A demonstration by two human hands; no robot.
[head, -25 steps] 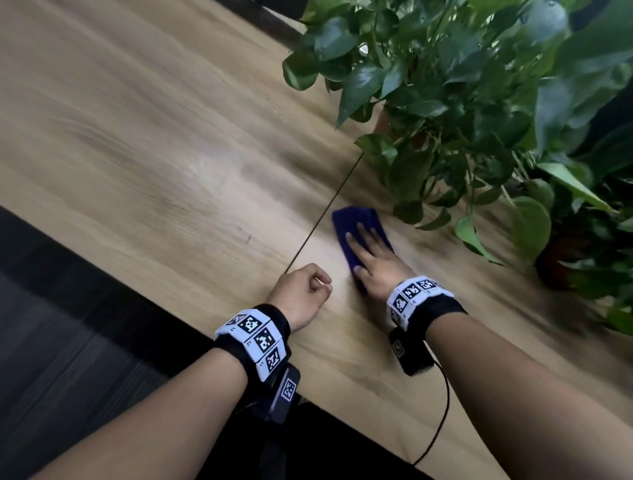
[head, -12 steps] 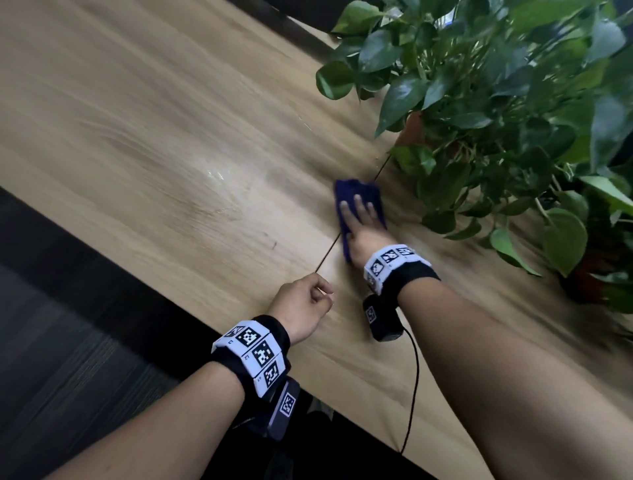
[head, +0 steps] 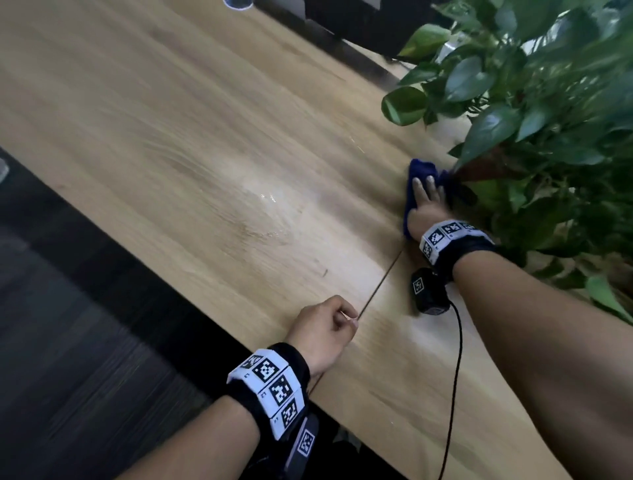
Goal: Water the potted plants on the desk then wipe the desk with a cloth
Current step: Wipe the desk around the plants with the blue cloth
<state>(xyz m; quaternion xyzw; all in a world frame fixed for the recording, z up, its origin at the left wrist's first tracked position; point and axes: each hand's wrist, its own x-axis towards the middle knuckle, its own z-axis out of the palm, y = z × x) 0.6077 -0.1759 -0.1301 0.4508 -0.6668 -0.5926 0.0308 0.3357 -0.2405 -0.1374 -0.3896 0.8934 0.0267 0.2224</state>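
Blue cloth [head: 419, 178] is sliding farther toward the plant [head: 534, 113] under your flat, spread right hand [head: 424, 205]; left hand [head: 322, 329] is staying fisted. Wiping's progressing; wet patch [head: 267, 202] left of it remains.

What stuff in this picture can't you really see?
- Pot, head view: leaves cover nearly all of it.
- Cloth: mostly under the right hand, so its full shape is hidden.
- Left hand: curled shut; whether it holds anything cannot be told.
- Wet patch on the desk: blurred, so its edges are unclear.
- Round thing at the top edge: cut off.
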